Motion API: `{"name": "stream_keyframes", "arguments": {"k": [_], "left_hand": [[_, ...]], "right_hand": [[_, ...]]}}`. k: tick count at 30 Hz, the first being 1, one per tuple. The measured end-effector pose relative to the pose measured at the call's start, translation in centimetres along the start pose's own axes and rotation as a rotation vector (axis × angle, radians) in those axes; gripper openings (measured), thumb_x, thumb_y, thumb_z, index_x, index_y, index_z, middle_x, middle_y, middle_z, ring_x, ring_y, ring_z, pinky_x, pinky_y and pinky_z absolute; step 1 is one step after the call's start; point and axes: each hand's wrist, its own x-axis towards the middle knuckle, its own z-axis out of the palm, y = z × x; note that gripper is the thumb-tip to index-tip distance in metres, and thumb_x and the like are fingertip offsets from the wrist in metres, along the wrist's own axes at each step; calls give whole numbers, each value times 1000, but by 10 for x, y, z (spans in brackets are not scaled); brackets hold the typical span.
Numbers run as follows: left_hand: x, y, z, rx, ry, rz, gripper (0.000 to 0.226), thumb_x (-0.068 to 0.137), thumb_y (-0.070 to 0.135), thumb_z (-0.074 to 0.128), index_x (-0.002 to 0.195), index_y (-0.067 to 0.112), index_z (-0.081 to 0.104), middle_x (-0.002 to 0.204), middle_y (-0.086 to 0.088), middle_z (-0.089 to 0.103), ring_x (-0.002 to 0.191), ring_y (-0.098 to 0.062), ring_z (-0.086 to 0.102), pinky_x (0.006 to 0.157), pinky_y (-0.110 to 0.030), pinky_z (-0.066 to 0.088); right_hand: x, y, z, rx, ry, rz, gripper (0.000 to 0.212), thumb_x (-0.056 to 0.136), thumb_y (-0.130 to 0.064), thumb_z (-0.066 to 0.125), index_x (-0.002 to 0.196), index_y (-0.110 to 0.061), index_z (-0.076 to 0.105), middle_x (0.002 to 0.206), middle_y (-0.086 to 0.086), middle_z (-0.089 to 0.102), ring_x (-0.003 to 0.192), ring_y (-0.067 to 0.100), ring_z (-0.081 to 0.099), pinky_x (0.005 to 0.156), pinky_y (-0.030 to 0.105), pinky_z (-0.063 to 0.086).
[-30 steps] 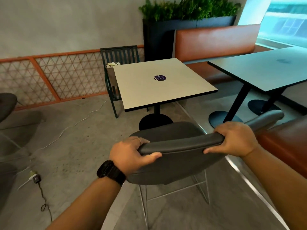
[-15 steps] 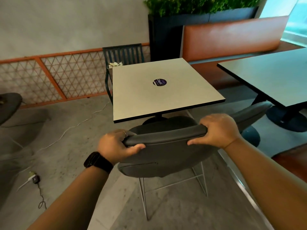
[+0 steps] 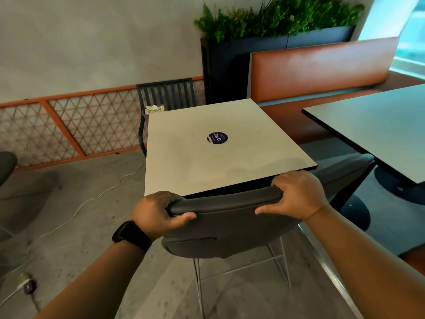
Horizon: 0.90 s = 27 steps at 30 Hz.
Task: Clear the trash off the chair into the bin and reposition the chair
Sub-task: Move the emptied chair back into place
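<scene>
A grey padded chair on thin metal legs stands in front of me, its seat hidden under the square white table. My left hand grips the left end of the backrest's top edge. My right hand grips the right end. The backrest top sits just below the table's near edge. Behind the table's far left corner, crumpled white paper pokes out of a container whose body is hidden by the table.
A dark slatted chair stands behind the table. An orange bench and a planter line the back. A second table is on the right. A white cable and a plug lie on the floor.
Both hands have pushed the grey chair forward, so its seat has slid under the white table. The grip on the backrest is unchanged.
</scene>
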Motion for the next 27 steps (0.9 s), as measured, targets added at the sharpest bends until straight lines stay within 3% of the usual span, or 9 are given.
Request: {"name": "stream_keyframes", "arguments": {"k": [12, 19, 23, 27], "left_hand": [[45, -4, 13, 11, -106, -58, 87, 64, 92, 28, 95, 24, 73, 80, 8, 67, 70, -8, 57, 60, -15, 43], [36, -5, 14, 44, -97, -53, 77, 68, 89, 37, 93, 26, 73, 78, 10, 68, 69, -10, 62, 59, -19, 48], [36, 2, 11, 66, -174, -155, 82, 61, 94, 31, 100, 32, 68, 87, 13, 65, 80, -6, 60, 70, -22, 51], [38, 12, 8, 61, -258, -270, 89, 58, 97, 13, 99, 35, 63, 92, 16, 62, 84, -2, 56, 76, -21, 47]], "right_hand": [[34, 34, 26, -1, -15, 2, 82, 57, -98, 40, 55, -19, 58, 52, -5, 53, 49, 19, 53, 52, 27, 41], [27, 30, 20, 17, -72, -39, 79, 59, -97, 41, 59, -21, 59, 55, -7, 54, 50, 16, 52, 54, 27, 39], [30, 26, 9, 100, -134, 2, 77, 67, -97, 24, 66, -29, 60, 58, -10, 54, 54, 8, 52, 55, 26, 35], [44, 16, -5, 142, -414, 98, 94, 60, -91, -6, 80, -29, 62, 73, -8, 61, 68, 3, 56, 72, 23, 47]]}}
